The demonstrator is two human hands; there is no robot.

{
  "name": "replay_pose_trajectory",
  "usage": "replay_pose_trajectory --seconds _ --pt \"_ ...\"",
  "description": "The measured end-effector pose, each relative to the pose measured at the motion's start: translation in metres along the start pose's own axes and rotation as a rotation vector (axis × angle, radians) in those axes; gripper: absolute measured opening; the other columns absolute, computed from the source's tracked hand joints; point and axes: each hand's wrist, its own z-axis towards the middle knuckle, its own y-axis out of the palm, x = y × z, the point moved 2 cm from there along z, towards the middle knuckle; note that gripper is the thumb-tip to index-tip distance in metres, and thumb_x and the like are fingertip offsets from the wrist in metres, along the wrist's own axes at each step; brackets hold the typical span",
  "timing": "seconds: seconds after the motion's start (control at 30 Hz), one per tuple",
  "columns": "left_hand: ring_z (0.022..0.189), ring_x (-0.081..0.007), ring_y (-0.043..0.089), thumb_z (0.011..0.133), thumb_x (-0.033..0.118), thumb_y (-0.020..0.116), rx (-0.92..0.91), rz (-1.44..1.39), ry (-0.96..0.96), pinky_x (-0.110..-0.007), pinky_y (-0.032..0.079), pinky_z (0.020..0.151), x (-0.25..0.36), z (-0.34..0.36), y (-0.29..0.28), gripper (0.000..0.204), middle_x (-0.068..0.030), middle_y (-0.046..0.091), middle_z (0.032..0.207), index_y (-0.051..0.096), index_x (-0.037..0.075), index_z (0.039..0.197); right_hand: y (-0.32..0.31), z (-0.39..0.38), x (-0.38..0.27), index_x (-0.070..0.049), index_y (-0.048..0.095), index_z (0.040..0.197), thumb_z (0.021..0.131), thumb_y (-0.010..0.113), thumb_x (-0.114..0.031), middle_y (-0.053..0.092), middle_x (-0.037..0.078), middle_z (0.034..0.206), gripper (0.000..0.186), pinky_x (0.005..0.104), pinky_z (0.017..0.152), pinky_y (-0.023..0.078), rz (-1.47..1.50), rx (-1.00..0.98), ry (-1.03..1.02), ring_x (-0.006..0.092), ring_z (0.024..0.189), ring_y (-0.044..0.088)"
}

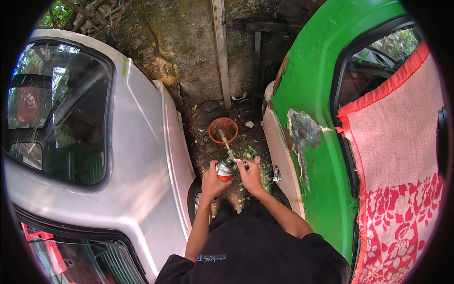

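Observation:
A gas blowtorch [228, 152] is held in front of my body, its brass tube slanting away from me to a wide metal nozzle. Its white and red canister [223, 171] is wrapped by the fingers of my left hand [213, 182]. My right hand [250, 177] is closed beside the torch head, thumb and fingers pinched together. Something small and dark shows at those fingertips, too small to name. Beyond, the nozzle overlaps a round terracotta-coloured bowl [212, 128] on the ground. I cannot make out a flame.
A pale silver car body [142, 184] stands close on my left. To the right is a green one [312, 80] with a patch of stripped paint [305, 132] and a pink-red cloth [383, 142] over its window. A wall [189, 52] with an upright post [221, 52] closes the far end.

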Motion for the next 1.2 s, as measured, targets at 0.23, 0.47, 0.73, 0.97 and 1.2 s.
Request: replay_pose_trajectory --seconds 0.23,0.47,0.73,0.97,1.2 --pt "0.091 -0.0426 0.068 0.061 0.024 0.084 -0.054 -0.041 -0.02 -0.047 0.053 0.078 -0.005 0.002 0.001 0.074 -0.0245 0.069 0.096 0.047 0.003 0.121 -0.004 -0.002 -0.004 -0.001 0.057 0.082 0.098 0.06 -0.028 0.06 0.017 0.061 0.032 0.0464 0.051 0.043 -0.295 -0.034 -0.162 0.0374 0.055 0.061" --pt "0.091 -0.042 0.068 0.06 0.025 0.084 -0.074 -0.095 -0.028 -0.046 0.053 0.078 -0.006 0.001 0.007 0.076 -0.024 0.069 0.096 0.046 0.002 0.122 -0.011 -0.002 -0.004 -0.005 0.054 0.092 0.096 0.061 -0.03 0.065 0.017 0.07 0.026 0.0491 0.054 0.049 -0.503 -0.055 -0.335 0.0398 0.06 0.064" --pt "0.09 -0.0364 0.07 0.061 0.023 0.085 -0.086 -0.133 -0.05 -0.042 0.054 0.078 -0.015 0.005 0.013 0.073 -0.0212 0.069 0.096 0.049 0.002 0.121 -0.017 0.0 -0.01 -0.004 0.057 0.089 0.095 0.064 -0.033 0.063 0.014 0.064 0.031 0.0445 0.053 0.048 -0.464 -0.043 -0.31 0.0361 0.057 0.064" --pt "0.092 -0.0132 0.065 0.067 0.011 0.085 -0.109 -0.408 0.003 -0.031 0.052 0.085 -0.012 0.002 0.004 0.059 -0.0061 0.068 0.1 0.055 0.002 0.117 -0.021 0.021 0.044 -0.007 0.057 0.09 0.105 0.047 -0.029 0.05 -0.002 0.073 0.029 0.0243 0.053 0.041 0.409 -0.269 0.217 0.0079 0.06 0.047" --pt "0.089 -0.0107 0.061 0.067 0.009 0.083 -0.195 -0.551 0.044 -0.028 0.049 0.086 -0.019 0.002 0.007 0.057 -0.002 0.064 0.096 0.055 0.003 0.116 -0.032 0.041 0.03 -0.011 0.052 0.082 0.102 0.047 -0.04 0.046 -0.003 0.065 0.035 0.0218 0.043 0.028 0.563 -0.308 0.393 0.0051 0.053 0.041"
